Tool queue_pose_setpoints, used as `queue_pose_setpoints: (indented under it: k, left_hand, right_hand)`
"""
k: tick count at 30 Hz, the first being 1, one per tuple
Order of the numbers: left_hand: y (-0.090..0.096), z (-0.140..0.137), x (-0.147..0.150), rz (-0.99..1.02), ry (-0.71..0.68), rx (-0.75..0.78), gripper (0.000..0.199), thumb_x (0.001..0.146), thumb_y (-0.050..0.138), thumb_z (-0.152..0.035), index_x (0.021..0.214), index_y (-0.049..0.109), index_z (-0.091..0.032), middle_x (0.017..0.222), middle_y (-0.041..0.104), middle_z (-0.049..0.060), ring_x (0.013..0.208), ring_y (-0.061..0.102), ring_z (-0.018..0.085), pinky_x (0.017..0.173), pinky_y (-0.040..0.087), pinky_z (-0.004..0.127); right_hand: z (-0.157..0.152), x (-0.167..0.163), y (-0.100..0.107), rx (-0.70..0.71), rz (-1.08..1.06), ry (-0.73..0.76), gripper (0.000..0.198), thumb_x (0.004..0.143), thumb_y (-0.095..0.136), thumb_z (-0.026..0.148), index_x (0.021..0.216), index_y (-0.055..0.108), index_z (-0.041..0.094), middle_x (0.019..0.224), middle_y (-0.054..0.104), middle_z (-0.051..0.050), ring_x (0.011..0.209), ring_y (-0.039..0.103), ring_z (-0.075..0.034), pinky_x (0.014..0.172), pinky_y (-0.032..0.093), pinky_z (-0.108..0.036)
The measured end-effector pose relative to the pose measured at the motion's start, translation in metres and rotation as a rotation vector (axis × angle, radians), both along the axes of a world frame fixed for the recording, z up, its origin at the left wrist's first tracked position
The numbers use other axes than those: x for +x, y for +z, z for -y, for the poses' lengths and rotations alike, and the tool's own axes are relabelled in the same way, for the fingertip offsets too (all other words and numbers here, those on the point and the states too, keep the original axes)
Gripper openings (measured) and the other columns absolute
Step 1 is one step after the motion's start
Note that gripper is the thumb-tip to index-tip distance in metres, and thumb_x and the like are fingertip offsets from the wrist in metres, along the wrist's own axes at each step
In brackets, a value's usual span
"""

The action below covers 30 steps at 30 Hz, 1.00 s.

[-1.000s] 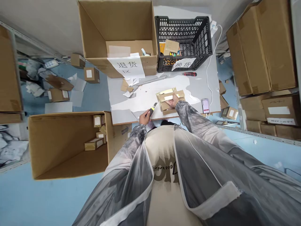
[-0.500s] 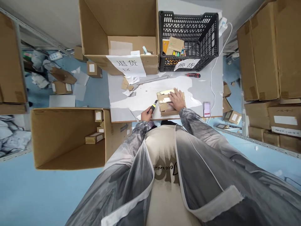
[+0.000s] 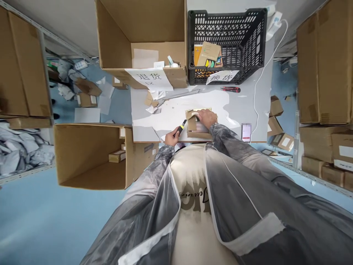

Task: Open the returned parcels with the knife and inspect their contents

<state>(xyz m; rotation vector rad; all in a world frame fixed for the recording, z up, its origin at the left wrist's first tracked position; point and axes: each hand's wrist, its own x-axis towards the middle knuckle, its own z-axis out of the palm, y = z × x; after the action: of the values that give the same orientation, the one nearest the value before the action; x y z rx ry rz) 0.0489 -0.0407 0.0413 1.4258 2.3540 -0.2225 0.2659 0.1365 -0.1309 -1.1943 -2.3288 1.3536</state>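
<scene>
My left hand (image 3: 172, 137) is closed around a black and yellow utility knife (image 3: 181, 128), its tip pointing up and right beside a small cardboard box (image 3: 199, 134). That box lies near the front edge of the white table (image 3: 143, 127). My right hand (image 3: 207, 117) grips a raised cardboard flap (image 3: 192, 118) of the box, with fingers curled over it. Under the flap, the box is partly open and something pale shows inside; I cannot make out what it is.
Behind stand a large open carton (image 3: 116, 75) and a black plastic crate (image 3: 226, 68) with small packets. A red and black cutter (image 3: 230, 89), a phone (image 3: 246, 132) and paper scraps (image 3: 153, 106) lie on the table. Another open carton (image 3: 91, 176) stands at left.
My right hand has gone from lying flat on the box to gripping and lifting its flap, baring part of the inside. The knife stays in my left hand. The view has shifted slightly.
</scene>
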Motion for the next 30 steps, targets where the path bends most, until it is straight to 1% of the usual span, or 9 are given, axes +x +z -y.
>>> queue_pose_setpoints:
  k: [8, 12, 14, 16, 19, 21, 23, 27, 30]
  left_hand:
    - [0.017, 0.017, 0.016, -0.099, -0.014, -0.079, 0.061, 0.125, 0.062, -0.057, 0.169, 0.086, -0.022, 0.137, 0.094, 0.019, 0.133, 0.089, 0.035, 0.12, 0.068, 0.042]
    - [0.012, 0.017, 0.022, 0.049, 0.222, 0.062, 0.074, 0.127, 0.053, -0.068, 0.177, 0.077, -0.02, 0.125, 0.095, 0.014, 0.099, 0.09, 0.025, 0.094, 0.075, 0.036]
    - [0.003, 0.01, 0.026, 0.115, 0.364, 0.159, 0.085, 0.128, 0.048, -0.074, 0.19, 0.062, -0.018, 0.123, 0.094, 0.013, 0.08, 0.084, 0.019, 0.076, 0.071, 0.03]
    - [-0.012, -0.004, 0.03, 0.093, 0.439, 0.224, 0.096, 0.126, 0.054, -0.078, 0.201, 0.044, -0.019, 0.126, 0.093, 0.012, 0.079, 0.082, 0.017, 0.073, 0.068, 0.028]
    - [-0.043, -0.039, 0.032, -0.045, 0.368, 0.225, 0.119, 0.117, 0.078, -0.077, 0.207, 0.025, -0.021, 0.15, 0.087, 0.019, 0.11, 0.087, 0.025, 0.098, 0.071, 0.034]
    - [-0.063, -0.063, 0.029, -0.098, 0.273, 0.193, 0.137, 0.106, 0.095, -0.072, 0.207, 0.02, -0.017, 0.167, 0.077, 0.026, 0.142, 0.081, 0.036, 0.119, 0.066, 0.042]
    - [-0.079, -0.079, 0.022, -0.115, 0.24, 0.135, 0.145, 0.098, 0.105, -0.064, 0.205, 0.022, -0.013, 0.168, 0.073, 0.03, 0.157, 0.072, 0.045, 0.129, 0.061, 0.049]
    - [-0.091, -0.077, 0.003, -0.069, 0.262, 0.065, 0.123, 0.097, 0.105, -0.046, 0.199, 0.044, -0.016, 0.158, 0.078, 0.027, 0.154, 0.074, 0.05, 0.133, 0.06, 0.056]
    - [-0.09, -0.056, -0.01, -0.011, 0.265, 0.09, 0.103, 0.098, 0.101, -0.048, 0.189, 0.062, -0.018, 0.156, 0.081, 0.024, 0.154, 0.075, 0.048, 0.138, 0.058, 0.06]
  right_hand:
    - [-0.019, -0.004, 0.0, -0.063, -0.015, 0.021, 0.064, 0.132, 0.044, 0.057, 0.148, 0.088, 0.014, 0.141, 0.088, -0.03, 0.132, 0.082, -0.043, 0.111, 0.059, -0.048]
    - [-0.025, 0.009, -0.001, -0.112, 0.021, 0.088, 0.062, 0.132, 0.05, 0.057, 0.144, 0.09, 0.011, 0.139, 0.088, -0.03, 0.135, 0.082, -0.044, 0.113, 0.056, -0.046]
    - [-0.024, 0.015, -0.001, -0.098, 0.032, 0.116, 0.058, 0.13, 0.056, 0.054, 0.144, 0.09, 0.01, 0.139, 0.088, -0.03, 0.137, 0.08, -0.044, 0.114, 0.056, -0.046]
    - [-0.021, 0.018, 0.001, -0.075, 0.033, 0.127, 0.053, 0.128, 0.061, 0.051, 0.147, 0.09, 0.011, 0.141, 0.088, -0.03, 0.138, 0.079, -0.044, 0.114, 0.056, -0.046]
    - [-0.016, 0.018, 0.006, -0.082, 0.037, 0.124, 0.047, 0.122, 0.07, 0.049, 0.145, 0.093, 0.014, 0.141, 0.088, -0.028, 0.137, 0.08, -0.044, 0.114, 0.058, -0.048]
    - [-0.015, 0.014, 0.01, -0.105, 0.042, 0.12, 0.049, 0.121, 0.073, 0.053, 0.14, 0.095, 0.014, 0.138, 0.089, -0.028, 0.137, 0.08, -0.045, 0.114, 0.059, -0.048]
    - [-0.019, 0.01, 0.012, -0.115, 0.031, 0.115, 0.06, 0.121, 0.071, 0.065, 0.136, 0.096, 0.013, 0.135, 0.09, -0.029, 0.136, 0.08, -0.045, 0.114, 0.06, -0.048]
    - [-0.035, 0.006, 0.001, -0.178, -0.093, 0.121, 0.083, 0.113, 0.072, 0.089, 0.118, 0.097, 0.01, 0.119, 0.09, -0.03, 0.126, 0.081, -0.045, 0.11, 0.059, -0.047]
    - [-0.044, 0.014, -0.02, -0.537, -0.31, 0.012, 0.078, 0.105, 0.082, 0.092, 0.105, 0.092, 0.014, 0.096, 0.088, -0.018, 0.108, 0.081, -0.038, 0.098, 0.059, -0.043]
